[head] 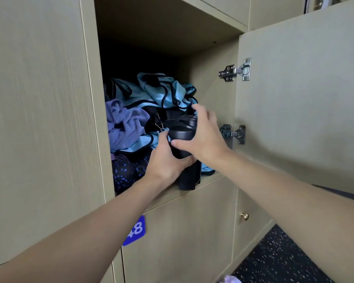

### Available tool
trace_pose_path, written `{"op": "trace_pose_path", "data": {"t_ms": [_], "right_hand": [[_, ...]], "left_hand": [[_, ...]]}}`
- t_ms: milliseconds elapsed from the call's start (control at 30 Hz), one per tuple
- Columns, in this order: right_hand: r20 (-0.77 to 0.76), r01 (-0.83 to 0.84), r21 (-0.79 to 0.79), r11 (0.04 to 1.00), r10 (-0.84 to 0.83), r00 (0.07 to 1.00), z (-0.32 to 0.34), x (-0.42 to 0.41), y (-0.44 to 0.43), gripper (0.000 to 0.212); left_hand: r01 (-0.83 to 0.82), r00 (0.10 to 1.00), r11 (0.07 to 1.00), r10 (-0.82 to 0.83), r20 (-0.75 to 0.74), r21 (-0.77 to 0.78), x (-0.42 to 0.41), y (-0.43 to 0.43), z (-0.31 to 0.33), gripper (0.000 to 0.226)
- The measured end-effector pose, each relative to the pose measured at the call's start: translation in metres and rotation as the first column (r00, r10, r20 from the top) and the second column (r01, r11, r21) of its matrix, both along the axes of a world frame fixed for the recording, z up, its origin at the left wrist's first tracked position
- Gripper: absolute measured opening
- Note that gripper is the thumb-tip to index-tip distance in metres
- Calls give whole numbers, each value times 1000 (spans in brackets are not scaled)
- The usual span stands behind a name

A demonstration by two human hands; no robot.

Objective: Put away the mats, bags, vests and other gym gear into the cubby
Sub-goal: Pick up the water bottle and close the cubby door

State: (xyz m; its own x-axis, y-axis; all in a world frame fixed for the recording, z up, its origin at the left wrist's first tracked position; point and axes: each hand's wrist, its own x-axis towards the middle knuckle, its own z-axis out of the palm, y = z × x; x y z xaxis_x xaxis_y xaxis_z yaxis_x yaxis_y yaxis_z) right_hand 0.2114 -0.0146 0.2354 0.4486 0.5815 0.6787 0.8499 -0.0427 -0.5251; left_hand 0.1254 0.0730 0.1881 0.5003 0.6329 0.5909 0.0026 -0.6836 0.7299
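Head view: my left hand and right hand both have fingers curled round the bottle at the near right edge of the cubby, in front of vests, cloth and mat already stowed, so I judge the job nearly done.

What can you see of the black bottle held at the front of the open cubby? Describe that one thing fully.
The black bottle is a matte, dark cylinder with a wider round lid, plastic or coated metal by its look. It stands roughly upright, tipped slightly, at the front right of the cubby. The left hand grips its body from the left and below; the right hand curls round its lid end from the right. Its base is hidden among dark gear.
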Motion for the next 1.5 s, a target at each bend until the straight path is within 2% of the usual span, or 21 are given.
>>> {"op": "trace_pose_path", "data": {"t_ms": [100, 133, 233, 300, 367, 600, 800, 1000, 1100, 1233, 1367, 1500], "right_hand": [[-251, -97, 8, 995, 96, 963, -20, 4, -1, 110], [-328, -118, 1, 993, 112, 938, -26, 7, 1, 105], [-440, -96, 9, 995, 90, 894, -35, 16, 15, 65], [-435, -70, -16, 997, 56, 899, -39, 18, 25, 57], [-410, -45, -35, 998, 27, 912, -41, 19, 32, 61], [-371, -54, -61, 997, 27, 928, -43, 18, 48, 59], [-389, -81, -128, 989, 25, 921, -45, 18, 38, 62], [-324, -69, -192, 979, 3, 946, -51, 13, 6, 63], [-324, -36, -127, 991, -7, 946, -46, 18, -25, 51], [-315, 52, 59, 997, -30, 949, -38, 38, -83, 33], [-280, 164, 198, 966, -104, 954, -30, 67, -157, 24], [-253, 334, 319, 887, -259, 932, -22, 94, -228, 21]], "left_hand": [[-73, 997, 997, 74, -22, 36, -2, 3, -1, 77], [-131, 989, 987, 137, -61, 92, -1, 3, -1, 77], [-291, 931, 933, 327, -159, 212, 0, 8, -2, 80], [-288, 919, 935, 331, -216, 209, 0, 15, -5, 81], [-287, 898, 925, 350, -266, 250, 0, 20, -10, 81], [-337, 837, 850, 468, -285, 406, 2, 30, -18, 68], [-344, 825, 847, 478, -300, 405, 2, 29, -18, 65], [-317, 792, 824, 502, -347, 469, -4, 15, -11, 83], [-329, 791, 792, 529, -308, 515, -9, 0, -5, 78], [-304, 829, 770, 504, -243, 561, -2, -34, 12, 65], [-114, 904, 758, 347, -249, 643, 33, -95, 44, 51], [94, 949, 643, 173, -263, 760, 81, -174, 76, 48]]}}
